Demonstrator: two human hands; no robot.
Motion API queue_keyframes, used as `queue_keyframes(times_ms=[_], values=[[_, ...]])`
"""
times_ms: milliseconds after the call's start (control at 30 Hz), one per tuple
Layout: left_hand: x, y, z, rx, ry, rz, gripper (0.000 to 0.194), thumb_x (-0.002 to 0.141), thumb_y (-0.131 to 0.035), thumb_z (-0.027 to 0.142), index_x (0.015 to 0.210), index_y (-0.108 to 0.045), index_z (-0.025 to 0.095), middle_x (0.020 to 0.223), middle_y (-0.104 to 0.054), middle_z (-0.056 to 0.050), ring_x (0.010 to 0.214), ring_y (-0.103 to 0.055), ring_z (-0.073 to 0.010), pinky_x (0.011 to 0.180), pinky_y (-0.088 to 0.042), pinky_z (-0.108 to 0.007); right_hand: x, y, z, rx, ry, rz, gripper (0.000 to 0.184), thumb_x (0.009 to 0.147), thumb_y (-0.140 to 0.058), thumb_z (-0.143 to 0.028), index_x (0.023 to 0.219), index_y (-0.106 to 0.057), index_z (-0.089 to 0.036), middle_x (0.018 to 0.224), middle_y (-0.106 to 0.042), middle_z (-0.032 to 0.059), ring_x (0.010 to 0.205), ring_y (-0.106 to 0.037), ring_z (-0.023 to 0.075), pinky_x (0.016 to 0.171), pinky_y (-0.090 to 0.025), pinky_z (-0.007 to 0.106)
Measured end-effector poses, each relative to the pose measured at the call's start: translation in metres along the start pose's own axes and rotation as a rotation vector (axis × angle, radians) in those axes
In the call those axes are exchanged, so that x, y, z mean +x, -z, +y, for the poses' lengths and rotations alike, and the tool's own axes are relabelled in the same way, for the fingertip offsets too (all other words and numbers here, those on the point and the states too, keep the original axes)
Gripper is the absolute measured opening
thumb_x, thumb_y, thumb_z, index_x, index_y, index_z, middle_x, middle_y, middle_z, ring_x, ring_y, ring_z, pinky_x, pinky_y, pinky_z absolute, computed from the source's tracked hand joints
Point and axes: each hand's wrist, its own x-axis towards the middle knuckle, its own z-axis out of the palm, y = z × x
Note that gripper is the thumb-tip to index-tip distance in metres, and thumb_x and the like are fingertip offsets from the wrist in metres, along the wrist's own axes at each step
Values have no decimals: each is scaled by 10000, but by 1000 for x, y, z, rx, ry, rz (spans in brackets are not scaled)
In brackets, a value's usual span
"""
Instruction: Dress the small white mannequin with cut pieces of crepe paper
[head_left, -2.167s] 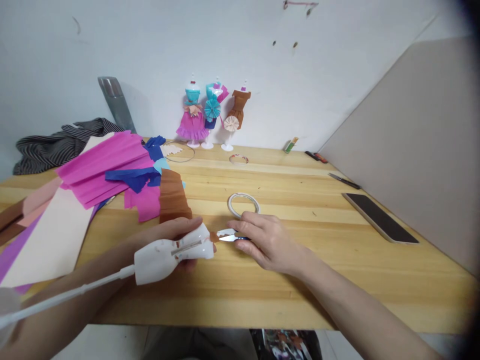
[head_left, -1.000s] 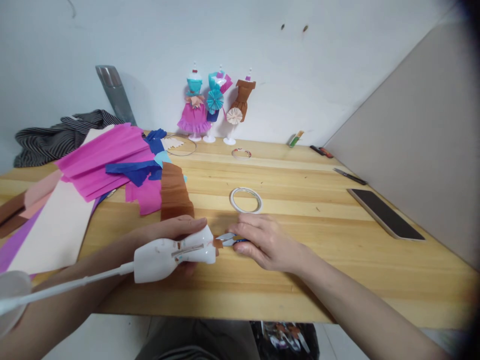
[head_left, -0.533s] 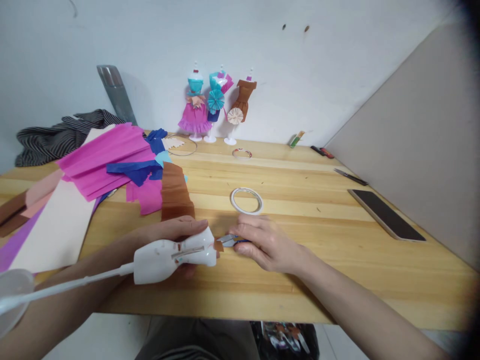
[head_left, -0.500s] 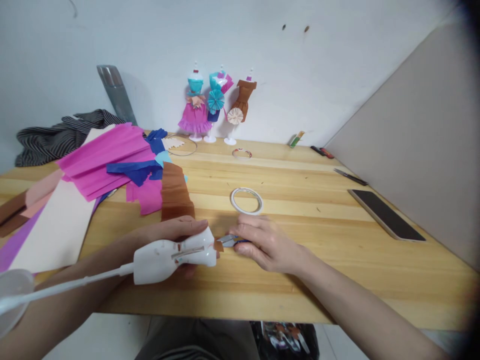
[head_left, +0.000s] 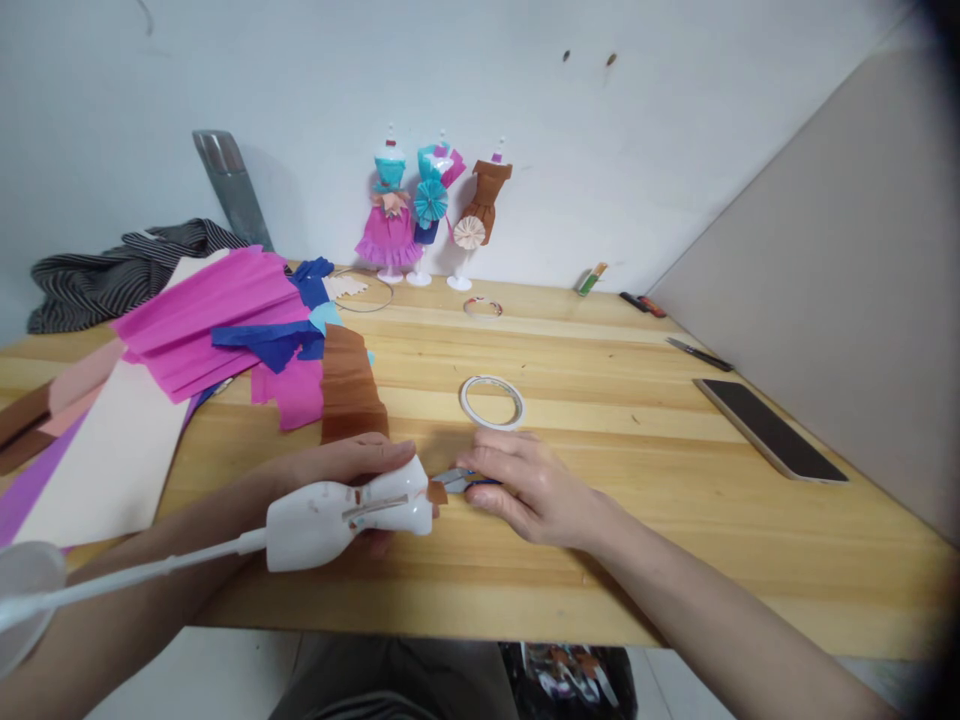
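My left hand is wrapped round a small white dress-form mannequin, tilted on its side with its long stem and round base toward the lower left. Reddish-brown specks and a thin strip mark its body. A small scrap of brown paper sticks out at its top end. In my right hand is a pair of scissors with blue handles, mostly hidden by the fingers; the metal blades reach the brown scrap. A brown crepe paper sheet lies just beyond my left hand.
A roll of white tape lies beyond my right hand. Crepe paper sheets pile up at left. Dressed mannequins stand by the wall. A phone and a craft knife lie at right; a black bag is below the table edge.
The scissors' blades have shifted slightly to the left, nearer the brown scrap. Both hands keep almost the same place, and the mannequin stays held.
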Motion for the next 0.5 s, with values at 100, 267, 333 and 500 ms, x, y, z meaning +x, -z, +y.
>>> queue_keyframes(times_ms=[100,267,333,500], values=[[0,0,-1,2,2,-11,456,859,-523,517,863,-681,89,630,-635,-27,526,-532,-110,509,-416,-226,0,0,-1,-3,-1,-1,386,1001,-324,-377,955,-609,-121,688,-531,32,607,-476,145,533,-364,267],[0,3,-6,-2,-17,-1,433,870,-515,504,816,-668,102,736,-670,-45,548,-560,-112,534,-434,-238,0,0,-1,1,-10,-4,389,1001,-323,-376,931,-613,-126,681,-532,34,607,-477,146,541,-363,263],[1,6,-9,1,-7,-17,441,868,-515,507,818,-668,97,706,-661,-48,537,-561,-119,518,-423,-243,0,0,-1,-1,-11,-13,399,1001,-317,-381,922,-614,-126,681,-530,35,608,-475,145,543,-362,259],[2,8,-11,-30,16,-18,424,865,-514,515,790,-641,118,672,-646,-35,536,-566,-127,522,-418,-250,0,0,-2,-22,11,-5,408,1002,-315,-376,909,-618,-121,674,-529,37,601,-465,145,547,-361,262]])
